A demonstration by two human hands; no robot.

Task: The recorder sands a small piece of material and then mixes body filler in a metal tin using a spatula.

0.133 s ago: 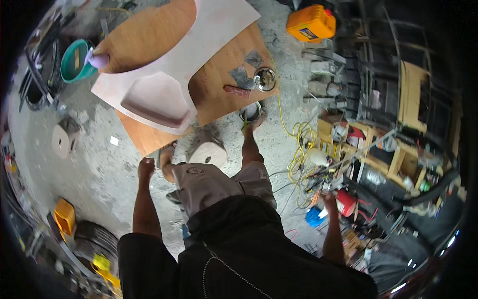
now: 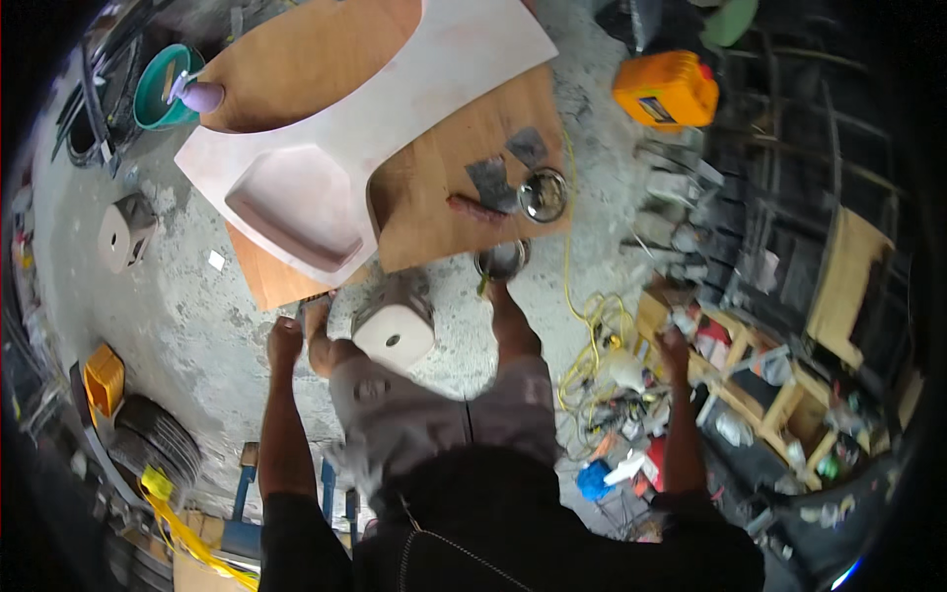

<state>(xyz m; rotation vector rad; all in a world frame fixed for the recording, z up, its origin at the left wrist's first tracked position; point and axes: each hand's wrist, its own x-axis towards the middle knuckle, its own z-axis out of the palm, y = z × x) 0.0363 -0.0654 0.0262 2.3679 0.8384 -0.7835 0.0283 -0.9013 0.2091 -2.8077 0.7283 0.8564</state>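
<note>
Two hands: my left hand (image 2: 285,341) curled shut below the pale panel (image 2: 370,128); right hand (image 2: 673,343) well right of it, closure I can't tell. Panel probably stiff, light; grip outer edges.

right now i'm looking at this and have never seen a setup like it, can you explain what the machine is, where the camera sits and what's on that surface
There is no machine here: a person is working bare-handed. The camera is worn on the person's head and looks down, and its fisheye lens bends the edges.

The left hand is by the person's side, and so is the right hand. I see nothing held in either, though small items could be hidden.

Ahead, a pale pink panel with a recessed tray shape lies on a wooden board. Also on the board are dark grey sheets, a reddish strip and a shiny round container.
</note>
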